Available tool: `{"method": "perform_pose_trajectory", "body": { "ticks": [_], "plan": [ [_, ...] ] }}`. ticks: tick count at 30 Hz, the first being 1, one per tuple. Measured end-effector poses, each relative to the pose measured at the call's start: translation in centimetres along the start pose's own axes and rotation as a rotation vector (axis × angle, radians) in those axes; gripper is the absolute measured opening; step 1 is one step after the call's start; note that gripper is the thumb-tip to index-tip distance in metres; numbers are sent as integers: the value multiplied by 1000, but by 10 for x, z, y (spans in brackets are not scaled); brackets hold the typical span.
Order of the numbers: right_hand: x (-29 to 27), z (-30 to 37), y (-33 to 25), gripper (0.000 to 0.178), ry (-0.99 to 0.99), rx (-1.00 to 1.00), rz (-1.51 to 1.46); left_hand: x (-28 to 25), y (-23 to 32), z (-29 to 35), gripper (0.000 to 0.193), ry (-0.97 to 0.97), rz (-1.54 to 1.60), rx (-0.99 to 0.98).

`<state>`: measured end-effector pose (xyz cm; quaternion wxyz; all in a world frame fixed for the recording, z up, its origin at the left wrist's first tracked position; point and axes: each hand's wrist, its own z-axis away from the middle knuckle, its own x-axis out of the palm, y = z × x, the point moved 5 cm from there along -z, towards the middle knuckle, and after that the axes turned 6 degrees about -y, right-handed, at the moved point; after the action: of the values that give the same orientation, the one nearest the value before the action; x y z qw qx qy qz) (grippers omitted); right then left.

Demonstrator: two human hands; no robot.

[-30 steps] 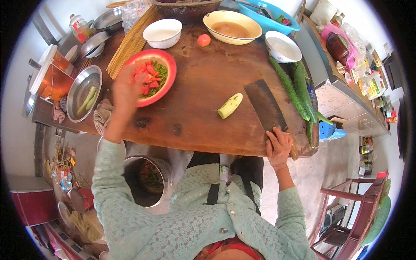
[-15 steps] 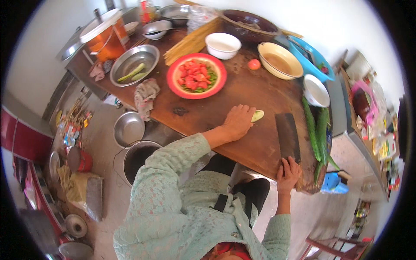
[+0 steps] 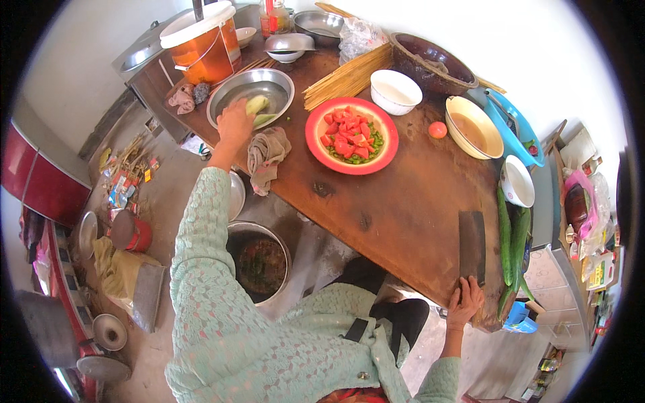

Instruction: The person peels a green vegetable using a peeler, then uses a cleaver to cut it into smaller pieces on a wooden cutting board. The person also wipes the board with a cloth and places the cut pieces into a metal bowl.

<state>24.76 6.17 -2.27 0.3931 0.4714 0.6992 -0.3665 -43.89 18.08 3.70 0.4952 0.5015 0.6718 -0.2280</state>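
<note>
At the far left of the wooden table, my left hand (image 3: 235, 124) reaches over the rim of a metal basin (image 3: 217, 95). Its fingers are closed around a pale green vegetable piece (image 3: 256, 104), partly hidden by the hand. Another greenish piece (image 3: 266, 119) lies beside it in the basin. My right hand (image 3: 466, 298) rests at the near right edge, wrapped on the handle end of a dark cleaver (image 3: 471, 245) that lies flat on the table. Long green cucumbers (image 3: 516, 245) lie just right of the blade.
A red-rimmed plate (image 3: 314, 138) holds cut tomatoes and chopped green pieces. Behind it stand a white bowl (image 3: 396, 94), a brown basin (image 3: 430, 66) and a cream bowl (image 3: 474, 127). A crumpled cloth (image 3: 267, 158) hangs at the front edge, above a metal pot (image 3: 285, 269).
My left hand has gone from the middle of the table to the metal basin at the left, carrying the pale green piece. The right hand stays at the cleaver. The view has shifted left.
</note>
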Motion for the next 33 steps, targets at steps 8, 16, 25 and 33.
{"method": "perform_pose_trajectory", "body": {
  "ticks": [8,16,25,33],
  "plan": [
    [3,1,3,27,-33,36,38,81,-45,-47,57,-397,91,-28],
    [0,-1,-2,27,-73,67,44,95,-35,-61,57,-528,-53,-43],
    [3,-1,-1,26,-61,68,61,84,-26,-64,47,-470,62,144],
    [1,1,1,26,-68,64,77,68,-27,-55,47,-381,178,341]
  ]
}}
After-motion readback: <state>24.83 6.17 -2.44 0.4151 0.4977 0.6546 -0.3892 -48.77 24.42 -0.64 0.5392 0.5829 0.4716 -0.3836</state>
